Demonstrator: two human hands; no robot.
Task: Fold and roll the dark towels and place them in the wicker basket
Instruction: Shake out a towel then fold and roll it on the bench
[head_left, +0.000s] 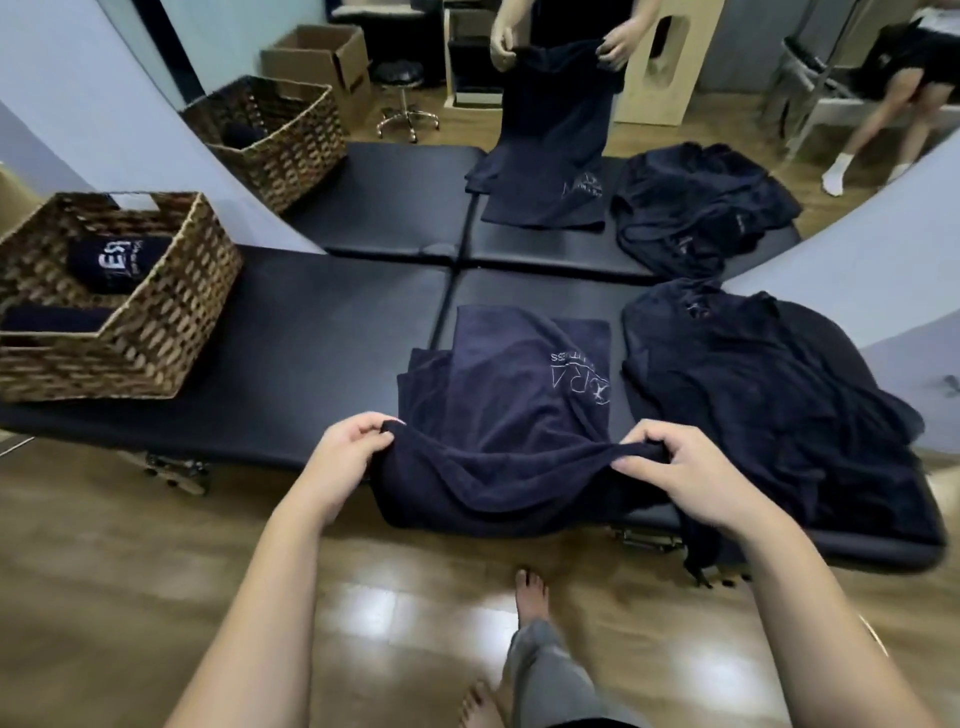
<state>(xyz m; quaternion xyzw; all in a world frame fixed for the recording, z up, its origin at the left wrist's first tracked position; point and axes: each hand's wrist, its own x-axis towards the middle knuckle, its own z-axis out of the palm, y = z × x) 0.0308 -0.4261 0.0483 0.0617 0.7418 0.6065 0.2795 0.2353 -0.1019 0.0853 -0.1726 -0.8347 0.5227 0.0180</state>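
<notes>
Wood flooring runs under a dark padded surface (311, 332) set against a mirror. At its near edge the left hand (345, 447) and right hand (670, 467) each pinch a corner of a dark towel (519, 405), sagging between them. Best to pull it taut and level before laying the fold. Unfolded towels (769, 415) heap toward the right edge; the wicker basket (156, 332), far left, holds rolled ones.

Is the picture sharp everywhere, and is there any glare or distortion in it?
Head view: wide-angle bending curves the table edge and mirror; glare patches shine on the wooden floor; the towel between left hand and right hand looks slightly soft, its folds hard to read.
</notes>
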